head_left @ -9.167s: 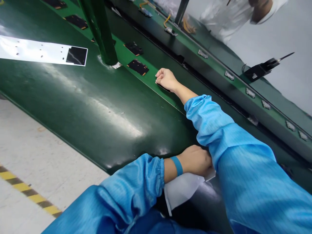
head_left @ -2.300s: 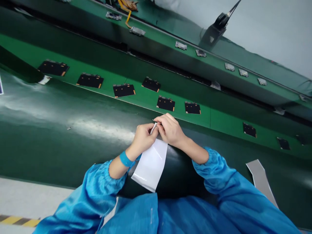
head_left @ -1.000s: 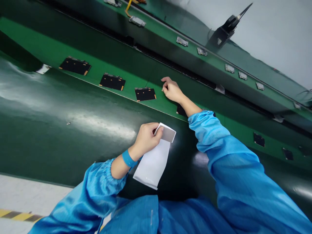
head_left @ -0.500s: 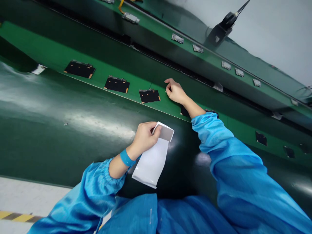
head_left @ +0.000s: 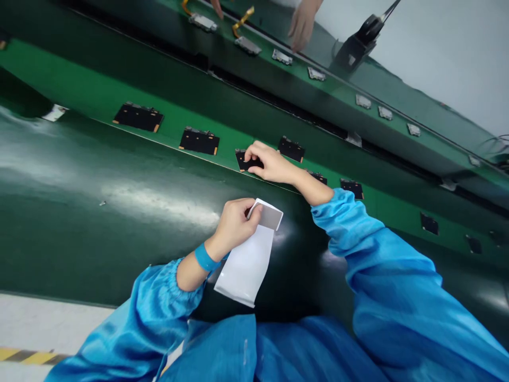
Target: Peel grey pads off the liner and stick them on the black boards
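My left hand [head_left: 234, 225] is closed on a white strip of backing paper [head_left: 246, 265], with the strip's top end folded over at my fingertips and its length hanging toward my lap. My right hand [head_left: 270, 163] reaches out to the bright green conveyor belt [head_left: 91, 93]. Its fingers curl down onto a small black square part [head_left: 243, 161] lying at the belt's near edge, and they cover most of that part. Both my arms are in blue sleeves, with a blue band on my left wrist.
Several more black square parts [head_left: 199, 141] lie spaced along the belt. A dark green bench top [head_left: 79, 212] lies between me and the belt. On a farther rail sit small grey pieces [head_left: 362, 101], and another person's hand [head_left: 301, 24] works there. A black device [head_left: 358, 40] stands beyond.
My right hand has drawn back left and down from a bare spot on the belt onto a black part. The parts have drifted right along the belt. Another person's hand has come into view.
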Demonstrator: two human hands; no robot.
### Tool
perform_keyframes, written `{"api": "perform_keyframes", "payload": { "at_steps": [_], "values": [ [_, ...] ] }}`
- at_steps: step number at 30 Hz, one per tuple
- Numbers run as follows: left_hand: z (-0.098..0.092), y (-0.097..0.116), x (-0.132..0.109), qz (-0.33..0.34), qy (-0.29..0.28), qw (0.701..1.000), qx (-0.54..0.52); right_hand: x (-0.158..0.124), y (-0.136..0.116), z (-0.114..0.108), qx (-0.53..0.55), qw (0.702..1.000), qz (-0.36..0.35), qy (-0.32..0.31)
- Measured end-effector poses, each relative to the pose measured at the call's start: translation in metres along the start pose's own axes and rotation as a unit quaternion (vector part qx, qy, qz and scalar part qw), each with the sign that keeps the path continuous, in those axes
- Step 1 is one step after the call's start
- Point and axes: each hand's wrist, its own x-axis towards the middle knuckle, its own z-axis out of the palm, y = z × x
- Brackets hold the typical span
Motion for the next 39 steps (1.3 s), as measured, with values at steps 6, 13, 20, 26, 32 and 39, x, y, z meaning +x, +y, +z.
{"api": "perform_keyframes", "payload": {
  "at_steps": [6,13,20,26,32,39],
  "values": [
    [0.000,0.001,0.000,0.013,0.006,1.000,0.010,0.005,0.004,0.022,-0.038,0.996,0.039,0.069],
    [0.000,0.001,0.000,0.028,0.009,1.000,0.010,0.012,0.005,0.005,0.097,0.986,0.120,0.067],
    [-0.001,0.002,0.001,0.035,0.017,0.999,0.009,0.013,-0.002,-0.006,0.059,0.987,0.150,-0.024],
    [-0.001,0.003,0.000,0.036,0.019,0.999,0.007,0.003,-0.001,-0.012,-0.033,0.990,0.128,-0.041],
    [0.000,0.002,0.001,0.041,0.025,0.999,0.009,-0.006,0.000,-0.016,-0.064,0.987,0.134,-0.068],
    [0.000,0.002,0.001,0.035,0.025,0.999,0.007,-0.020,-0.003,-0.019,-0.131,0.976,0.149,-0.090]
  ]
}}
